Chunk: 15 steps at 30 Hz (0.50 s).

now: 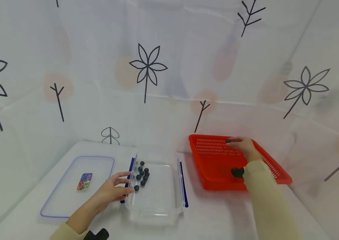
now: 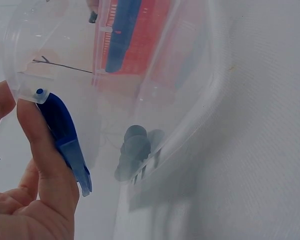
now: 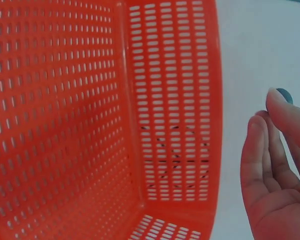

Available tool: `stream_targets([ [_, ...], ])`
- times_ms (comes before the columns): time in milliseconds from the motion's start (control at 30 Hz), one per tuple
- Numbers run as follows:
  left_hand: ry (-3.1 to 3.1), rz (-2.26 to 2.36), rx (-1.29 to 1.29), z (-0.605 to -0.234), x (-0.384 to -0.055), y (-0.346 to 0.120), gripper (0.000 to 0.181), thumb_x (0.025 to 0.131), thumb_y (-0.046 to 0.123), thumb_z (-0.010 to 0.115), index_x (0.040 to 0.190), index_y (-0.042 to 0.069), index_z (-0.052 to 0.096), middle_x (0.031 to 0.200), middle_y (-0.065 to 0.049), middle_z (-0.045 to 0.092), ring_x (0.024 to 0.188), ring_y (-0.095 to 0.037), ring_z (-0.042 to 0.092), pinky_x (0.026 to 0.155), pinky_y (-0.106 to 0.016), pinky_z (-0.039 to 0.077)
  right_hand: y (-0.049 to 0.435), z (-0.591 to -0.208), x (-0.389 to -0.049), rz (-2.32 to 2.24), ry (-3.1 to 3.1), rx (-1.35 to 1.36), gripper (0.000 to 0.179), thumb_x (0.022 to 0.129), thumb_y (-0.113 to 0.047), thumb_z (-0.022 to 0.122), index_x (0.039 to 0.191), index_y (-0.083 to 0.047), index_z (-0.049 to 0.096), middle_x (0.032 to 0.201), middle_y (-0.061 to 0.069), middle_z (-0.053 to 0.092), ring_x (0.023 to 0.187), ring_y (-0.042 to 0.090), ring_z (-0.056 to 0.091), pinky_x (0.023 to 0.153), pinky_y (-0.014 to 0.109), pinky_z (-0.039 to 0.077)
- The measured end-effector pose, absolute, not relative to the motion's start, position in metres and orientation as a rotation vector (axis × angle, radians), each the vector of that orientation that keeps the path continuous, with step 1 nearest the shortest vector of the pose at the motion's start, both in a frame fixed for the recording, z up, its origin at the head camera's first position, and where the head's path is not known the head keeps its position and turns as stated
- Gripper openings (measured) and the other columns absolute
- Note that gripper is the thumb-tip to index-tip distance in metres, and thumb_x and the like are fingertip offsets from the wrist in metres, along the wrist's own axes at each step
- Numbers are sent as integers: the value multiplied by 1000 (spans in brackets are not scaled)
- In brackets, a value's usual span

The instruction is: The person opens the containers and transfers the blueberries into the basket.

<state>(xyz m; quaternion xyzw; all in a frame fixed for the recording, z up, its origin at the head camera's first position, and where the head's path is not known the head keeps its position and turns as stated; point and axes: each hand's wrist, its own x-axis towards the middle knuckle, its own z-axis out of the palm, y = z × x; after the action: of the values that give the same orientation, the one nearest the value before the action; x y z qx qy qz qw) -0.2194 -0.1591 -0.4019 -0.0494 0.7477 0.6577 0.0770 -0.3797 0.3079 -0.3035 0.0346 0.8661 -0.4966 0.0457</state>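
Note:
My left hand (image 1: 112, 190) holds the left rim of a clear plastic box (image 1: 160, 190), beside its blue side clip (image 2: 65, 130). Inside the box, several small dark blueberry-like balls (image 1: 141, 172) lie bunched along the left wall. In the left wrist view some of these show through the plastic. Raised over the far right part of a red plastic basket (image 1: 217, 170), my right hand (image 1: 242, 146) pinches one dark blueberry-like ball (image 3: 285, 95) between thumb and fingers. Slotted walls of the basket (image 3: 170, 100) fill much of the right wrist view.
Left of the box lies a clear lid (image 1: 63, 193) with a blue edge and a small colourful label (image 1: 84, 181). A second blue clip (image 1: 183, 185) hangs on the box's right side. Behind the white table (image 1: 211, 213) hangs a patterned white cloth (image 1: 169, 83).

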Motion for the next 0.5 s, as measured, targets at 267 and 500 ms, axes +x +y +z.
stream_targets([
  [267,2238,1969,-160,-401,-218,-160,64,77,7,75,134,11,46,121,-15,53,85,-21,60,72,-38,53,312,-308,-388,-1417,2621,159,51,91,-21,61,132,4,44,131,23,42,116,39,39,97,49,38],
  [500,2241,1968,-155,-400,-220,-161,65,77,8,75,134,11,46,122,-17,52,84,-21,60,72,-38,53,320,-310,-392,-1377,2617,179,54,92,-26,59,136,1,42,137,22,41,123,41,37,99,50,36],
])
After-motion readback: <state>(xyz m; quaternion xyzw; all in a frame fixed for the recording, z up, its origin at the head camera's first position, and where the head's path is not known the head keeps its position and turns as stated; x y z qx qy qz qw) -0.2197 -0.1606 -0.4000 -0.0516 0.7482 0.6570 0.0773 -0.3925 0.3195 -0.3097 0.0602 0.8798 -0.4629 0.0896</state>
